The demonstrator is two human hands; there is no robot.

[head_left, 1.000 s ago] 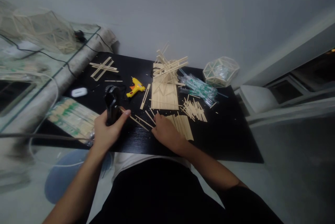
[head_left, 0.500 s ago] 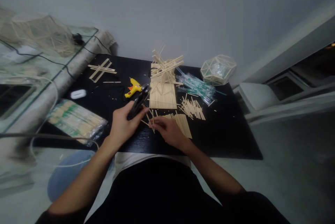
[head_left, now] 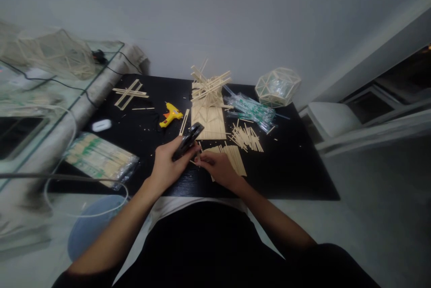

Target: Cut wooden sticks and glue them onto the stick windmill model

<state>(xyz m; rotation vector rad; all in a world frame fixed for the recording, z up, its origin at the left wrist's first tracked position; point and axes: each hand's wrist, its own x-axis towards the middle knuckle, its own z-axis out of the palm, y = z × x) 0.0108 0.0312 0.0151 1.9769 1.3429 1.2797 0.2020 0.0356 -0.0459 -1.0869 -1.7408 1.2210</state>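
Note:
My left hand is closed around a dark, elongated handheld object, tilted up and away from me; its exact kind is too dim to tell. Close beside it, my right hand is closed with thumb and fingertips pinching a thin wooden stick, mostly covered by the fingers. The two hands nearly meet over the table's front part. Under and beyond the right hand lies a row of short wooden sticks. Past the hands is a flat panel of long sticks, topped by a jumbled stick heap.
On the black table are a yellow glue gun, loose short sticks, plastic wrappers, a stick-framed polyhedron, crossed sticks, a white case and a bagged stick pack. A blue bin stands below left.
My left hand has shifted right with the dark object, which now points lower and farther right. Crossed sticks seen between the hands earlier are now largely hidden.

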